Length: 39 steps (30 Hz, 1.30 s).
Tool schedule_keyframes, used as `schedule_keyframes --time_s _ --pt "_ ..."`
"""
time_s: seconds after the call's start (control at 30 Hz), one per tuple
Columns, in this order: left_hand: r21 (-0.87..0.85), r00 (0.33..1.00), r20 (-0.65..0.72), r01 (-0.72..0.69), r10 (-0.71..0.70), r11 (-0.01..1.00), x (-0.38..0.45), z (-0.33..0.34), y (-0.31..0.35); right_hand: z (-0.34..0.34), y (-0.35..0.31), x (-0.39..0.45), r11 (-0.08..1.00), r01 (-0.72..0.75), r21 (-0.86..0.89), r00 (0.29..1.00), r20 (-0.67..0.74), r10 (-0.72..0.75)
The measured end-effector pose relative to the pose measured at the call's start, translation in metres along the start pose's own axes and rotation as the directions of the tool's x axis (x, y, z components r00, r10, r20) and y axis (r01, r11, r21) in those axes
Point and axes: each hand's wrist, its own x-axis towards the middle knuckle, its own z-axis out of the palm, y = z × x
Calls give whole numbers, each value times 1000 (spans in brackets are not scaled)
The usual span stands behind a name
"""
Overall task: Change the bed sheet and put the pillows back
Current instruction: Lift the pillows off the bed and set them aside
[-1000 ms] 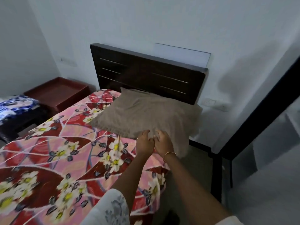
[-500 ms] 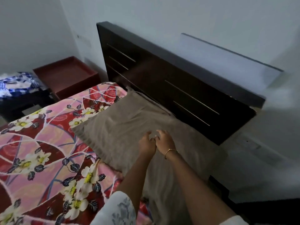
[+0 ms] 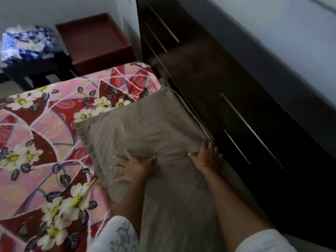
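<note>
Head view: looks steeply down at the head end of a bed, with both forearms reaching forward from the bottom edge; the picture is a little blurred.
Pillow (image 3: 145, 135): grey-brown, lying flat on the bed with its long side against the headboard; its near end runs down out of the bottom of the picture.
Bed sheet (image 3: 45, 142): pink and red with white flowers and dark leaves, spread over the mattress to the left of the pillow and under it.
Left hand (image 3: 135, 167): palm down on the pillow, fingers spread and straight, pressing flat on the cloth near its left edge; it holds nothing. A ring shows on one finger.
Right hand (image 3: 207, 154): palm down on the pillow's right side, just beside the headboard, fingers stretched forward and lying on the cloth; nothing is held. A thin gold bangle (image 3: 209, 164) sits at the wrist.
Hands to each other: apart, with a ridge of pillow cloth between them.
Headboard (image 3: 227, 88): dark wood with thin pale inlaid lines, running diagonally along the pillow's right side.
Bedside table (image 3: 96, 42): dark red, with a raised rim, beyond the far corner of the bed.
Blue and white cloth (image 3: 29, 42): bundled on a dark stand to the left of the bedside table.
Sleeves (image 3: 116, 237): white, patterned in grey on the left arm.
</note>
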Motion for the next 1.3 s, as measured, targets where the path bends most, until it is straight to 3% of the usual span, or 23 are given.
schedule_keyframes --time_s 0.1,0.27,0.43,0.53,0.63,0.8,1.1,1.3 --pt "-113 990 57 134 -129 984 9 3 -8 8 0 6 1000 -27 -14 1000 -14 27" --pt "-203 976 65 216 -207 955 11 3 -17 8 -6 14 995 -102 10 994 43 101" --pt "-358 939 9 323 -342 876 15 2 -35 5 -4 18 972 -169 163 978 153 144" --pt "-366 936 82 349 -343 863 15 4 -58 -8 1 18 969 -189 158 968 196 157" --pt "-539 950 189 311 -248 782 9 -2 -69 -20 -1 8 975 -166 150 971 198 135" --pt "-666 985 135 173 -111 726 2 -25 -76 -45 -11 -31 971 -72 229 997 56 61" --pt "-739 992 -106 -121 64 662 -58 -106 -107 -108 -24 -135 913 76 401 982 -191 2" --pt "-728 949 -304 -285 80 624 -84 -212 -154 -156 -87 -221 840 237 488 954 -282 -105"
